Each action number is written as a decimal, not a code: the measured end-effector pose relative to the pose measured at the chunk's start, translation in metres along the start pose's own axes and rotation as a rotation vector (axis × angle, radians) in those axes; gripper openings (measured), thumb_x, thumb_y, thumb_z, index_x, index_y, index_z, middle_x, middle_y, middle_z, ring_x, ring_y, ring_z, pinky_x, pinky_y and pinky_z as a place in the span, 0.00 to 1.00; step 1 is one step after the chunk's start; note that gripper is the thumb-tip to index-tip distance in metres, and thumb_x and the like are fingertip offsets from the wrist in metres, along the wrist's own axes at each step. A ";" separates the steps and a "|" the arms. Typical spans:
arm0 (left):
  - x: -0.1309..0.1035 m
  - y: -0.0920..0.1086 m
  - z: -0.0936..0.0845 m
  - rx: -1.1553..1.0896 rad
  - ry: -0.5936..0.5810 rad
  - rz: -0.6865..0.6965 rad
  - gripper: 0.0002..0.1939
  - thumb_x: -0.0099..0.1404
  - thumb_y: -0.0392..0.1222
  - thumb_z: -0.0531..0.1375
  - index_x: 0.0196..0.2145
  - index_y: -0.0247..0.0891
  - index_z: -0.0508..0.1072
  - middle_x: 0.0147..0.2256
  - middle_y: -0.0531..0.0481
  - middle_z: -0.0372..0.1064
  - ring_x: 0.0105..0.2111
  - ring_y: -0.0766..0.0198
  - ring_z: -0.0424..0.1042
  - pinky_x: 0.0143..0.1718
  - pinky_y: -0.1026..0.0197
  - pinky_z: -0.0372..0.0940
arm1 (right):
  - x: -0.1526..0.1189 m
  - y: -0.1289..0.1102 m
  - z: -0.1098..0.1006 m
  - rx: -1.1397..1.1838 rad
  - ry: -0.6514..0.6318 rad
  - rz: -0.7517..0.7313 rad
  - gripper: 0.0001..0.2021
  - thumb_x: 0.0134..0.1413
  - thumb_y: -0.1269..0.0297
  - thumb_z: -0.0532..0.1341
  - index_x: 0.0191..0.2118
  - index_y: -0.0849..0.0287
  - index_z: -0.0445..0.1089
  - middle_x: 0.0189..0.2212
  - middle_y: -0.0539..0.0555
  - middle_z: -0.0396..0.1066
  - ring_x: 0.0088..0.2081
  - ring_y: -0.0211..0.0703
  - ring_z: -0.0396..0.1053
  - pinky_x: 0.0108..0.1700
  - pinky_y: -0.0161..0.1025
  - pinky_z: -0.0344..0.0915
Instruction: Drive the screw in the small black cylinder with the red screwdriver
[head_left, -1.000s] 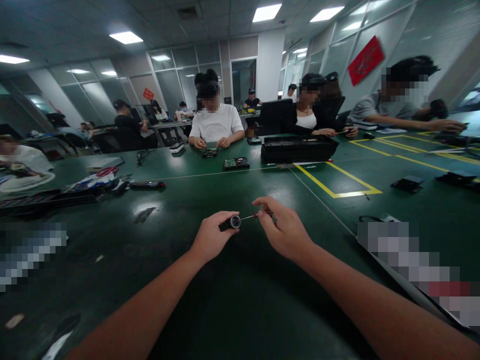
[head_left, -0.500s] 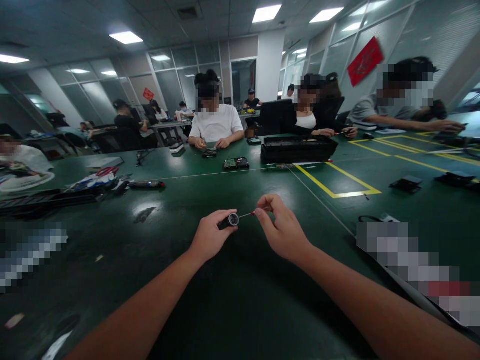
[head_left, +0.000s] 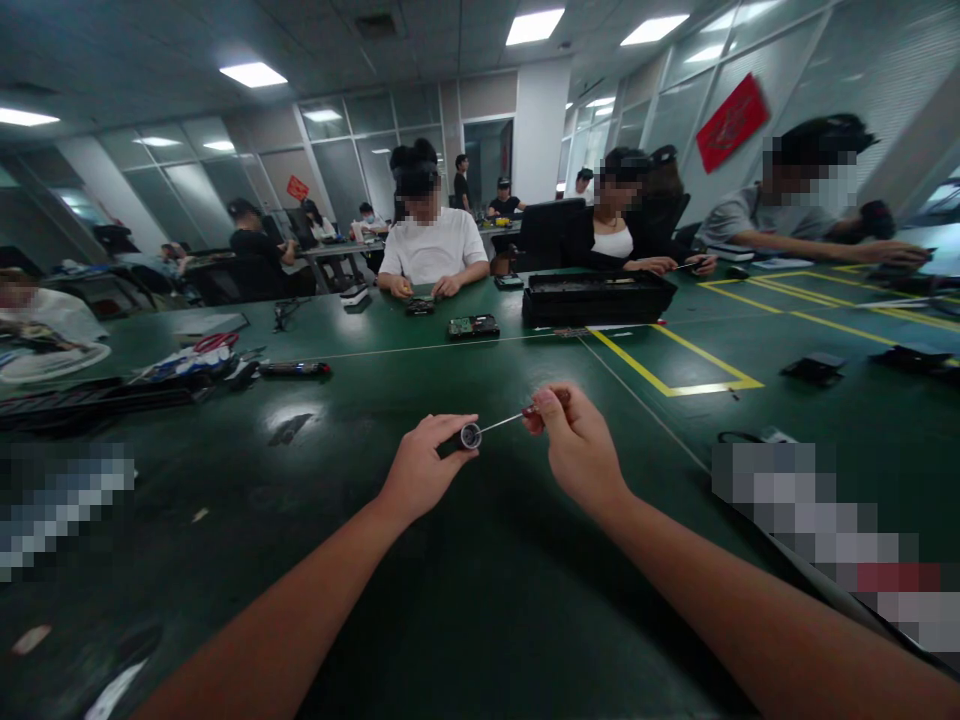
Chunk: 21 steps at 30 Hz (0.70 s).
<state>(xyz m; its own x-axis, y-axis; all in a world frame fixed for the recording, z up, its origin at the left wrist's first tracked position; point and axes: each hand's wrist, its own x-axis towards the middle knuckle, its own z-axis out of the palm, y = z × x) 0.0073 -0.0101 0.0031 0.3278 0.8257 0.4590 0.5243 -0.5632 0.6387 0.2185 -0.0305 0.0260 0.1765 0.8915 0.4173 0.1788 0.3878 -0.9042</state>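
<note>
The right hand (head_left: pixel 581 430) is sitting farther toward two o'clock than a moment ago, exposing more of the thin shaft of the red-handled tool (head_left: pixel 502 424); its grip is pinching the handle. The left hand (head_left: pixel 422 462), at nine o'clock, is grasping the black cylinder (head_left: pixel 470 436) above the counter (head_left: pixel 480 570), its open end facing the shaft's tip; whether they are touching, I cannot tell. Toward twelve o'clock, a circuit-board unit (head_left: pixel 473 326) is lying.
</note>
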 end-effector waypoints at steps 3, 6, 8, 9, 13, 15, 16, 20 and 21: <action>0.000 0.002 -0.001 0.016 -0.006 0.001 0.23 0.61 0.33 0.68 0.53 0.45 0.76 0.51 0.49 0.75 0.51 0.56 0.72 0.56 0.48 0.65 | -0.003 -0.001 0.001 -0.027 -0.046 -0.033 0.12 0.67 0.53 0.55 0.38 0.55 0.67 0.29 0.51 0.72 0.31 0.41 0.70 0.36 0.41 0.67; 0.000 0.002 -0.001 0.021 -0.008 0.003 0.23 0.61 0.33 0.68 0.54 0.45 0.75 0.50 0.48 0.75 0.51 0.56 0.72 0.56 0.48 0.65 | -0.005 -0.001 0.001 -0.075 -0.081 -0.059 0.12 0.67 0.53 0.55 0.39 0.55 0.67 0.30 0.51 0.73 0.32 0.41 0.72 0.36 0.40 0.67; -0.001 0.003 -0.002 0.020 -0.010 -0.006 0.23 0.61 0.34 0.68 0.54 0.46 0.75 0.51 0.48 0.75 0.51 0.56 0.72 0.56 0.48 0.65 | -0.005 -0.002 0.000 -0.121 -0.094 -0.076 0.12 0.68 0.53 0.54 0.39 0.55 0.67 0.30 0.51 0.74 0.32 0.42 0.73 0.36 0.40 0.67; -0.001 0.003 -0.002 0.019 -0.011 -0.012 0.23 0.61 0.34 0.68 0.54 0.46 0.75 0.51 0.48 0.75 0.51 0.56 0.72 0.56 0.48 0.65 | -0.006 -0.003 0.000 -0.147 -0.099 -0.084 0.12 0.68 0.53 0.55 0.40 0.55 0.68 0.30 0.51 0.74 0.32 0.42 0.73 0.36 0.40 0.67; -0.001 0.004 -0.001 0.016 -0.006 -0.027 0.23 0.61 0.34 0.68 0.54 0.45 0.75 0.50 0.47 0.75 0.51 0.55 0.73 0.55 0.47 0.65 | -0.005 -0.009 -0.004 -0.237 -0.105 -0.108 0.13 0.65 0.52 0.58 0.38 0.55 0.71 0.27 0.50 0.75 0.30 0.43 0.74 0.33 0.39 0.66; -0.001 0.004 -0.001 0.014 -0.006 -0.026 0.23 0.60 0.34 0.68 0.53 0.45 0.76 0.50 0.47 0.76 0.50 0.55 0.73 0.55 0.48 0.65 | -0.004 -0.011 -0.005 -0.294 -0.108 -0.104 0.14 0.63 0.51 0.60 0.36 0.55 0.73 0.23 0.49 0.73 0.26 0.41 0.72 0.29 0.38 0.63; -0.001 0.004 0.000 0.012 -0.006 -0.025 0.23 0.60 0.34 0.68 0.53 0.45 0.76 0.50 0.47 0.76 0.50 0.55 0.73 0.55 0.48 0.65 | -0.004 -0.012 -0.006 -0.319 -0.109 -0.100 0.14 0.63 0.51 0.60 0.34 0.55 0.73 0.22 0.48 0.71 0.24 0.41 0.70 0.28 0.38 0.61; -0.002 0.002 0.002 0.012 -0.013 -0.024 0.23 0.59 0.34 0.69 0.53 0.45 0.76 0.50 0.47 0.76 0.50 0.55 0.73 0.58 0.45 0.63 | -0.005 -0.011 -0.006 -0.315 -0.117 -0.143 0.10 0.65 0.57 0.57 0.37 0.56 0.71 0.26 0.50 0.73 0.27 0.41 0.71 0.30 0.38 0.63; -0.002 0.001 0.002 0.015 -0.019 -0.028 0.23 0.59 0.34 0.69 0.53 0.45 0.76 0.50 0.47 0.76 0.50 0.55 0.73 0.59 0.44 0.62 | -0.005 -0.011 -0.005 -0.304 -0.128 -0.164 0.08 0.65 0.60 0.56 0.39 0.56 0.69 0.28 0.51 0.74 0.29 0.42 0.72 0.32 0.39 0.64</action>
<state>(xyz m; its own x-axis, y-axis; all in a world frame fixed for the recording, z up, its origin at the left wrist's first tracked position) 0.0087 -0.0122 0.0017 0.3278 0.8416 0.4292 0.5452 -0.5395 0.6416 0.2206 -0.0402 0.0343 0.0026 0.8528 0.5222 0.4778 0.4577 -0.7498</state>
